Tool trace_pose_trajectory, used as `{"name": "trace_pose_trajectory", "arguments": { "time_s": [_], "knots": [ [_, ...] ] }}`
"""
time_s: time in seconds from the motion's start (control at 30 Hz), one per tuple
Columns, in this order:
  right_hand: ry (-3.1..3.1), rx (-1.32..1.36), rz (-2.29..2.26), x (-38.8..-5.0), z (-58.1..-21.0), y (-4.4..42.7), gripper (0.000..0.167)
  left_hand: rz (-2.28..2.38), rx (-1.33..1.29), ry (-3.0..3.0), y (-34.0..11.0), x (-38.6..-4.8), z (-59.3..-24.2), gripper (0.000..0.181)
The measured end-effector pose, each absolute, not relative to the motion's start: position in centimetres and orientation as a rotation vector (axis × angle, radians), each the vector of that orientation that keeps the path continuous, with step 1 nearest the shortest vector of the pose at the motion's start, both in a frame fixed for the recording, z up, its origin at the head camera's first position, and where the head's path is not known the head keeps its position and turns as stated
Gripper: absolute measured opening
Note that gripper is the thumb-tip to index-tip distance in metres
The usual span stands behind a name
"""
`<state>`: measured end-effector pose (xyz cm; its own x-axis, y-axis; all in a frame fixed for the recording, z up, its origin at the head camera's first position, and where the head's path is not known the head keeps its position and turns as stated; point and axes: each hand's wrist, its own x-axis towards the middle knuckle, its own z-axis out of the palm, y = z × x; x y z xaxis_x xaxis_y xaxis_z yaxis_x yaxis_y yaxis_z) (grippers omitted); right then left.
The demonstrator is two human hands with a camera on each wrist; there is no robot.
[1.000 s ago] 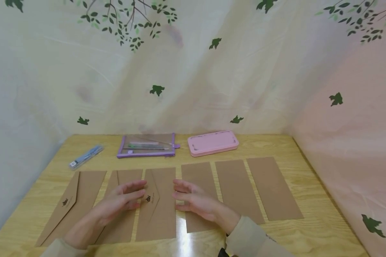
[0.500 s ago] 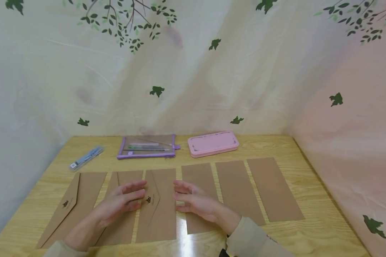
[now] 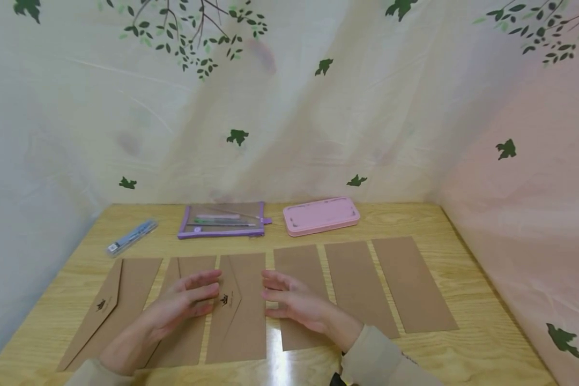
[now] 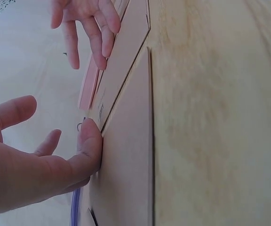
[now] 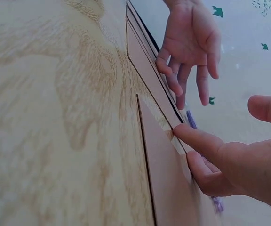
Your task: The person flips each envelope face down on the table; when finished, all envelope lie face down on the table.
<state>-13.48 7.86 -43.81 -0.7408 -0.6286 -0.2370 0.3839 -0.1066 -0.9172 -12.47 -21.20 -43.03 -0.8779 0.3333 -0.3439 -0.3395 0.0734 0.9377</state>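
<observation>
Several brown kraft envelopes lie flat in a row on the wooden table (image 3: 487,321). My left hand (image 3: 180,303) is over the second envelope (image 3: 185,343) from the left, palm turned inward, fingers loosely bent and holding nothing. Facing it, my right hand (image 3: 296,305) is low at the fourth envelope (image 3: 294,260). Between the two hands lies the third envelope (image 3: 248,332), its pointed flap bearing a crown print. In the left wrist view, the left hand (image 4: 46,162) has its fingertips close to an envelope. The right wrist view has the right hand (image 5: 239,160) with its fingertips at the envelopes' edges.
Behind the row are a blue pen pack (image 3: 132,237), a purple-edged mesh zip pouch (image 3: 222,232) with pens inside, and a pink pencil case (image 3: 321,215). Leaf-printed cloth (image 3: 289,155) walls off the table's back and sides.
</observation>
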Motion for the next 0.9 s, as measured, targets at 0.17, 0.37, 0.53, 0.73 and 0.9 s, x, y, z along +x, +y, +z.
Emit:
{"name": "trace_pose_trajectory", "arguments": {
  "time_s": [0.17,0.37,0.53,0.73,0.9],
  "knots": [
    [1.494,-0.277,-1.91,-13.53,-43.9,7.86,0.071,1.864,-0.029,1.862,-21.15,-12.59,-43.05,0.07],
    [1.486,-0.271,-1.916,-13.49,-43.82,7.85,0.07,1.871,-0.025,1.859,-20.94,-12.57,-43.01,0.07],
    [1.489,-0.267,-1.921,-13.37,-43.66,7.9,0.069,1.88,-0.064,1.867,-20.72,-12.47,-42.82,0.07],
    [1.483,-0.257,-1.919,-13.46,-43.78,7.89,0.069,1.867,-0.053,1.875,-20.74,-12.4,-42.57,0.072],
    [1.485,-0.261,-1.915,-13.48,-43.85,7.85,0.069,1.851,0.022,1.88,-21.12,-12.74,-42.78,0.074]
  ]
}}
